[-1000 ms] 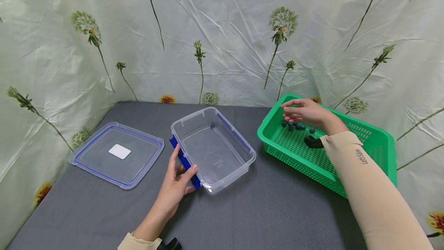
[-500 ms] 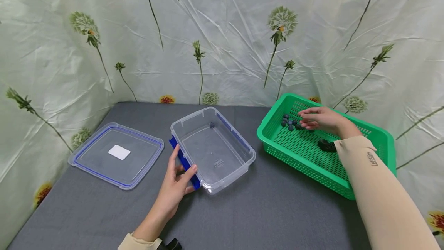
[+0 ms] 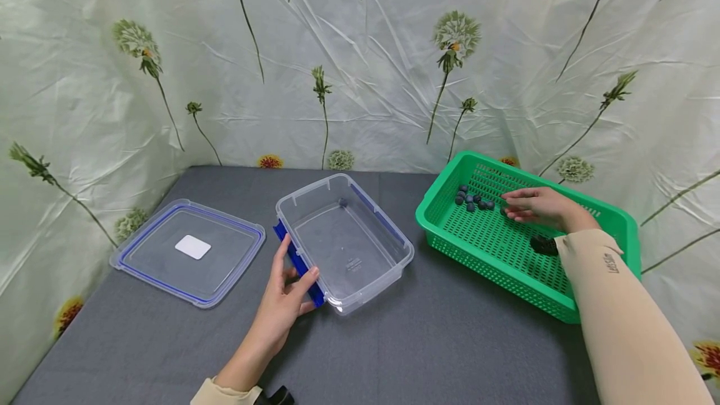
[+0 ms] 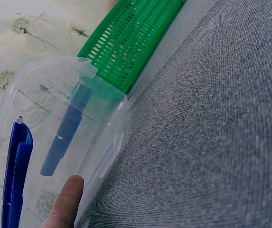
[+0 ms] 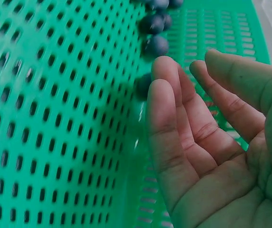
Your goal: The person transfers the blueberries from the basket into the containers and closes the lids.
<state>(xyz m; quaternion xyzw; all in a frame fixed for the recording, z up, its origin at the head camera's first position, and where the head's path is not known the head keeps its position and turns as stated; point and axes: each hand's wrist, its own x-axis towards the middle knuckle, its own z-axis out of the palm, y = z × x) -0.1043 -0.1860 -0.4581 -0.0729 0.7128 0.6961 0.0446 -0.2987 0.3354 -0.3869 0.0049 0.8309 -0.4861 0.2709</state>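
Note:
My left hand (image 3: 284, 302) grips the near-left side of a clear plastic food container (image 3: 349, 249) by its blue latch (image 3: 306, 267). The container's top is uncovered, and a small dark thing, perhaps a blueberry, shows in its far corner. Inside the green perforated basket (image 3: 495, 280), my right hand (image 3: 542, 208) hovers with loosely bent fingers and a bare palm. Several blueberries (image 3: 470, 199) lie at the basket's left end, just left of the fingertips. In the right wrist view one blueberry (image 5: 145, 87) sits right beside the fingertips, partly hidden behind them.
A clear lid (image 3: 191, 252) with a blue seal and white label lies flat to the container's left. Grey cloth (image 3: 416, 342) covers the table. Behind it hangs a pale curtain (image 3: 382, 67) printed with dandelions.
My right hand has moved rightward and lower within the basket, off the blueberries, so more of them show. The left hand and the container have stayed put.

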